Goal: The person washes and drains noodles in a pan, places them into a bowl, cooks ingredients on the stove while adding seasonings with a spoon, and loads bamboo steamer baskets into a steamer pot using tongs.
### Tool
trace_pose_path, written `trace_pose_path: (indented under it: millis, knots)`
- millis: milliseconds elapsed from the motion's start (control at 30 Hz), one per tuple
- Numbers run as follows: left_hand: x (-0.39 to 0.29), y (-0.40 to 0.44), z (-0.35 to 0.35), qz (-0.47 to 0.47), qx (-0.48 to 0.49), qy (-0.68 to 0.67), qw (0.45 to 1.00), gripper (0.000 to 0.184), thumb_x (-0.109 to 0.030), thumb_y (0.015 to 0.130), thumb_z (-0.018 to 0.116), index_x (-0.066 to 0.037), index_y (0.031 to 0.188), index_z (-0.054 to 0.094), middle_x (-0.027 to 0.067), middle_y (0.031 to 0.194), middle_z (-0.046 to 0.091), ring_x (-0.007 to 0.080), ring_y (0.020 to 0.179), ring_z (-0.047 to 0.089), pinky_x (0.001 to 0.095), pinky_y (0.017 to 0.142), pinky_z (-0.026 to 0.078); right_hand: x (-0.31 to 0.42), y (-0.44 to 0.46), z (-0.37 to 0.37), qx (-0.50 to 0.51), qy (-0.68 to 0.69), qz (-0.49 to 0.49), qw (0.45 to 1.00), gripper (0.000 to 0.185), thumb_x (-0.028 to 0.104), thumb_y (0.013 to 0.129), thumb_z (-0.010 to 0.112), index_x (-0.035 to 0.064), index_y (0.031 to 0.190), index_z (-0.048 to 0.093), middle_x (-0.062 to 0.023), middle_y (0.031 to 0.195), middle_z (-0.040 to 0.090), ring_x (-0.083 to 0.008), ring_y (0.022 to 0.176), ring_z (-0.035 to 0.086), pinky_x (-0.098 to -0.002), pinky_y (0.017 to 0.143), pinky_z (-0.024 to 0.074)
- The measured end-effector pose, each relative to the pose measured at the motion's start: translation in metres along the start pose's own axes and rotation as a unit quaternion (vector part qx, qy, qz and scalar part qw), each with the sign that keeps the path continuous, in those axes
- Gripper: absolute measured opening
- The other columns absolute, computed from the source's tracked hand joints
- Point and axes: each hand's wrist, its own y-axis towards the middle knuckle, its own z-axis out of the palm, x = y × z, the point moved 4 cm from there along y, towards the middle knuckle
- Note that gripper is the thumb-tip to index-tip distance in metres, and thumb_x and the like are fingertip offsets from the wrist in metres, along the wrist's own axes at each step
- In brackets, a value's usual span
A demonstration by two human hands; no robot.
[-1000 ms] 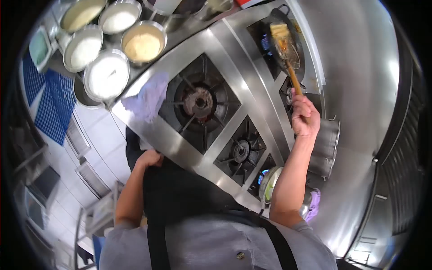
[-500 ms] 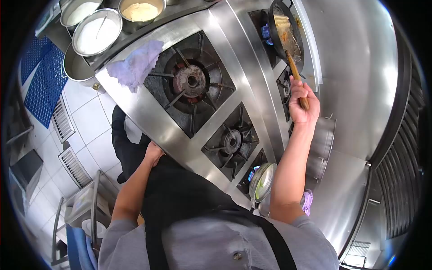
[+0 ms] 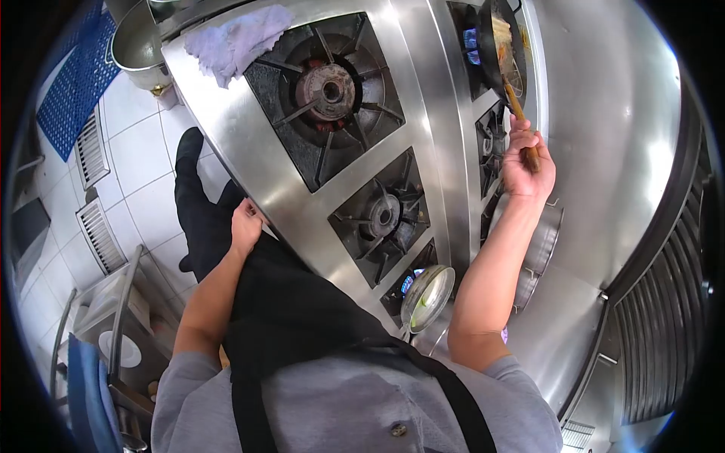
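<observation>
My right hand is closed around the wooden handle of a utensil whose far end, with a wire rim, reaches into a dark wok. Pale yellowish food lies in the wok, over a burner with a blue flame. At the stove's front edge, my left hand has its fingers curled near the metal rim; whatever they may hold is hidden. Between my arms a small pan with something green in it sits by another blue flame.
A purple cloth lies on the stove corner beside a large burner, with a smaller burner nearer. A metal pot stands at upper left. Large pots are behind my right forearm. A metal-framed cart stands at lower left.
The view has shifted, and the bowls at the upper left have left the frame. My right hand still grips the wooden handle, now nearer its end. My left hand stays by the stove edge.
</observation>
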Motion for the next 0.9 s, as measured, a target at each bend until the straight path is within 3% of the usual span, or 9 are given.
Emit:
trace_pose_path:
  millis: [333, 433, 500, 600, 667, 700, 800, 867, 900]
  knots:
    - [0.014, 0.004, 0.002, -0.004, -0.006, -0.045, 0.999, 0.019, 0.003, 0.080, 0.058, 0.003, 0.099, 0.063, 0.0068, 0.086, 0.067, 0.0153, 0.078, 0.063, 0.0278, 0.072, 0.050, 0.006, 0.003, -0.005, 0.001, 0.001, 0.012, 1.000, 0.051, 0.017, 0.103, 0.040, -0.0192, 0.136, 0.027, -0.0253, 0.103, 0.057, -0.0244, 0.076, 0.061, -0.0300, 0.068, 0.0581]
    - [0.010, 0.004, -0.001, 0.007, -0.003, -0.035, 0.999, 0.022, 0.000, 0.081, 0.061, 0.003, 0.102, 0.062, 0.0076, 0.091, 0.068, 0.0170, 0.081, 0.065, 0.0296, 0.074, 0.051, -0.002, -0.004, -0.006, -0.022, -0.035, -0.013, 0.999, 0.055, 0.025, 0.104, 0.038, -0.0185, 0.136, 0.029, -0.0272, 0.109, 0.058, -0.0266, 0.080, 0.063, -0.0313, 0.069, 0.0586]
    - [-0.002, 0.002, -0.003, 0.013, -0.008, -0.007, 1.000, 0.024, -0.001, 0.080, 0.063, 0.003, 0.104, 0.062, 0.0080, 0.093, 0.068, 0.0183, 0.084, 0.066, 0.0312, 0.076, 0.052, -0.010, -0.011, -0.008, -0.052, -0.058, -0.092, 0.993, 0.058, 0.034, 0.105, 0.036, -0.0163, 0.133, 0.035, -0.0267, 0.110, 0.061, -0.0283, 0.080, 0.064, -0.0326, 0.071, 0.0589]
    - [-0.017, -0.001, -0.004, 0.001, -0.020, 0.059, 0.998, 0.021, -0.004, 0.080, 0.065, 0.001, 0.101, 0.062, 0.0112, 0.093, 0.069, 0.0210, 0.087, 0.068, 0.0336, 0.077, 0.054, -0.019, -0.001, -0.055, -0.115, -0.033, -0.111, 0.987, 0.058, 0.039, 0.105, 0.034, -0.0132, 0.128, 0.041, -0.0227, 0.103, 0.065, -0.0273, 0.078, 0.066, -0.0327, 0.068, 0.0587]
    - [-0.002, 0.013, -0.011, 0.028, 0.028, 0.190, 0.981, 0.017, -0.004, 0.081, 0.065, -0.001, 0.097, 0.063, 0.0150, 0.093, 0.070, 0.0231, 0.088, 0.070, 0.0360, 0.076, 0.055, -0.062, 0.007, -0.097, -0.088, -0.086, -0.032, 0.992, 0.049, 0.037, 0.105, 0.037, -0.0070, 0.122, 0.049, -0.0187, 0.096, 0.067, -0.0233, 0.073, 0.066, -0.0319, 0.065, 0.0581]
    - [0.005, 0.021, -0.014, 0.039, 0.053, 0.220, 0.973, 0.018, -0.007, 0.080, 0.067, -0.001, 0.096, 0.063, 0.0173, 0.095, 0.070, 0.0260, 0.089, 0.070, 0.0377, 0.076, 0.056, -0.099, 0.004, -0.093, -0.075, -0.218, 0.019, 0.973, 0.046, 0.035, 0.104, 0.040, -0.0046, 0.124, 0.050, -0.0165, 0.094, 0.067, -0.0217, 0.072, 0.066, -0.0310, 0.062, 0.0571]
    - [0.008, 0.032, -0.015, 0.069, 0.103, 0.362, 0.924, 0.028, -0.022, 0.077, 0.072, -0.002, 0.095, 0.064, 0.0227, 0.100, 0.069, 0.0363, 0.095, 0.068, 0.0430, 0.084, 0.054, -0.214, -0.012, -0.016, 0.036, -0.482, 0.105, 0.869, 0.042, 0.027, 0.098, 0.056, 0.0008, 0.130, 0.052, -0.0113, 0.088, 0.065, -0.0173, 0.067, 0.063, -0.0285, 0.056, 0.0541]
    - [-0.030, 0.026, -0.031, 0.039, 0.175, 0.363, 0.914, 0.040, -0.032, 0.077, 0.072, -0.003, 0.103, 0.066, 0.0254, 0.104, 0.067, 0.0403, 0.101, 0.064, 0.0436, 0.090, 0.051, -0.261, -0.003, 0.038, 0.140, -0.531, 0.040, 0.835, 0.049, 0.025, 0.094, 0.066, 0.0001, 0.133, 0.051, -0.0110, 0.089, 0.065, -0.0160, 0.067, 0.063, -0.0274, 0.055, 0.0528]
    - [-0.078, 0.012, -0.040, 0.017, 0.158, 0.406, 0.900, 0.047, -0.032, 0.079, 0.070, -0.004, 0.116, 0.065, 0.0253, 0.108, 0.067, 0.0398, 0.105, 0.063, 0.0430, 0.094, 0.050, -0.277, 0.007, 0.063, 0.176, -0.544, -0.007, 0.820, 0.053, 0.025, 0.091, 0.069, -0.0006, 0.133, 0.051, -0.0106, 0.090, 0.066, -0.0141, 0.068, 0.063, -0.0273, 0.056, 0.0522]
